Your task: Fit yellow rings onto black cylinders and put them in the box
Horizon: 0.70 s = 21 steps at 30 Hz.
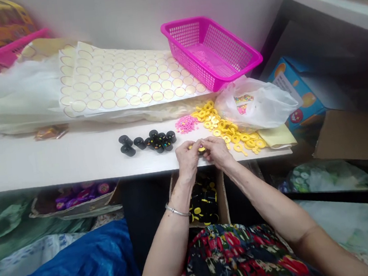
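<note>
At the table's front edge, my left hand and my right hand meet with fingertips pinched round a small black cylinder with a yellow piece on top. Fingers hide much of it. Left of my hands stands a cluster of small black cylinders, some with coloured bits showing in their tops. Just beyond my fingers lies a little heap of pink pieces. Yellow ring-shaped pieces with short handles are spread to the right, close to my right hand.
Behind are sheets of round stickers, a pink basket and a white plastic bag. Below the table edge, a box between my legs holds black-and-yellow pieces. A blue box stands at right, under a shelf.
</note>
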Motion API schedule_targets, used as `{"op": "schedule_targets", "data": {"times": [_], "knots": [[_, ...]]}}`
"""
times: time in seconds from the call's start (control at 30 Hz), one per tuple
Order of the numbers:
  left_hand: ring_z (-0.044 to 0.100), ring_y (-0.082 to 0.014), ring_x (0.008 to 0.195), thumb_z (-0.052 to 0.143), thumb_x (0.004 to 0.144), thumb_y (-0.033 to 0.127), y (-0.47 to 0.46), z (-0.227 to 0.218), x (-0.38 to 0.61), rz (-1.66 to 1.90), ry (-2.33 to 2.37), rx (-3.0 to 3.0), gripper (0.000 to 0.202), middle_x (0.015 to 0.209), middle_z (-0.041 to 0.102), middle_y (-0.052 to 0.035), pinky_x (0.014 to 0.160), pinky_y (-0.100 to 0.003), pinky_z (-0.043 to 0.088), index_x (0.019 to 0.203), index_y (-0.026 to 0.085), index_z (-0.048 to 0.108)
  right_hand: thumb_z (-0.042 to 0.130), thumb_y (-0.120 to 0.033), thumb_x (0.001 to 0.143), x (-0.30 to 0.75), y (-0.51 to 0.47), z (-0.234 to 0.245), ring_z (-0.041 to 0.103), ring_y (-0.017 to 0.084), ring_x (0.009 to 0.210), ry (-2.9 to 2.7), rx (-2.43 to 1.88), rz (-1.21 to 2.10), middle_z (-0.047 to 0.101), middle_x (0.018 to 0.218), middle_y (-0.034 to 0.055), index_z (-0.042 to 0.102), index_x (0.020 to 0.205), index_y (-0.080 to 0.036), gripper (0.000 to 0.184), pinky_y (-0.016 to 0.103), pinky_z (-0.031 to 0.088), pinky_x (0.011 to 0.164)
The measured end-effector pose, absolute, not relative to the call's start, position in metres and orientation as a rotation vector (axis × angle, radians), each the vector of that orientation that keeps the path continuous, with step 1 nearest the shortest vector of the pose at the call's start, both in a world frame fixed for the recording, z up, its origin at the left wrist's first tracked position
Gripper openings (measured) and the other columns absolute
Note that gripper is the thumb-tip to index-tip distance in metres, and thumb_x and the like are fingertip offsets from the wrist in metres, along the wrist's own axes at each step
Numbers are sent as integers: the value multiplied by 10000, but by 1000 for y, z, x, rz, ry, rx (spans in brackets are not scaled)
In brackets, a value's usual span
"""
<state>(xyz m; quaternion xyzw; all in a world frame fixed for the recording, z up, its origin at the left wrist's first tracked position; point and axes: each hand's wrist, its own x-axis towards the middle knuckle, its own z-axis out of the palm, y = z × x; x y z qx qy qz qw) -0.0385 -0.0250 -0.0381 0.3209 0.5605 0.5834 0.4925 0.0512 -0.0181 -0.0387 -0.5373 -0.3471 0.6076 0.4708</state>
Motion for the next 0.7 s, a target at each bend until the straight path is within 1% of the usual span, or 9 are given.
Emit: {"op": "schedule_targets", "data": {"times": [0.13, 0.3, 0.4, 0.5, 0.57, 0.63, 0.67, 0.7], "knots": [[404, -57, 410, 722, 580, 334, -20, -45, -41, 1427, 1345, 738, 232, 483, 528, 33, 410, -194, 302, 584, 131, 609, 610, -368, 656, 44, -18, -35, 384, 54, 282, -804, -1382, 1431, 475, 402, -54, 522, 618, -168, 222, 148, 270, 265], [379, -58, 390, 716, 519, 241, -8, -46, -45, 1382, 1357, 768, 201, 396, 458, 51, 400, -195, 277, 482, 129, 554, 567, -275, 672, 36, -13, -35, 353, 67, 242, -778, -1475, 1341, 402, 310, -67, 480, 566, -179, 168, 150, 210, 245], [381, -59, 404, 704, 539, 275, -9, -43, -45, 1377, 1391, 836, 229, 409, 449, 55, 409, -195, 285, 484, 129, 536, 568, -257, 684, 33, -15, -34, 367, 76, 247, -767, -1467, 1326, 394, 306, -73, 476, 574, -179, 164, 150, 220, 248], [379, -56, 414, 670, 612, 381, -16, -41, -47, 1358, 1330, 867, 278, 468, 469, 54, 413, -193, 289, 603, 123, 567, 587, -297, 702, 32, -20, -34, 412, 85, 272, -767, -1390, 1349, 441, 345, -62, 500, 611, -172, 177, 156, 283, 264], [378, -59, 410, 650, 643, 427, -22, -41, -50, 1361, 1290, 846, 340, 498, 457, 69, 405, -193, 282, 784, 126, 581, 599, -335, 710, 31, -24, -35, 436, 89, 289, -759, -1337, 1379, 466, 373, -58, 515, 647, -169, 197, 165, 327, 283], [414, -67, 430, 673, 626, 401, -28, -41, -54, 1384, 1218, 804, 454, 547, 470, 77, 427, -195, 317, 967, 135, 535, 610, -355, 710, 31, -26, -37, 454, 88, 310, -735, -1284, 1405, 492, 408, -51, 515, 672, -166, 215, 173, 357, 303], [452, -72, 463, 703, 591, 355, -31, -40, -57, 1394, 1158, 783, 510, 590, 498, 70, 459, -201, 354, 1011, 139, 510, 613, -357, 708, 30, -28, -38, 469, 88, 330, -717, -1254, 1417, 512, 438, -43, 511, 679, -165, 220, 178, 376, 319], [492, -77, 510, 729, 543, 295, -35, -40, -59, 1398, 1092, 766, 546, 646, 534, 53, 506, -211, 394, 1016, 141, 502, 616, -357, 707, 30, -30, -38, 489, 88, 361, -697, -1222, 1427, 538, 479, -34, 506, 685, -165, 223, 184, 398, 340]]}}
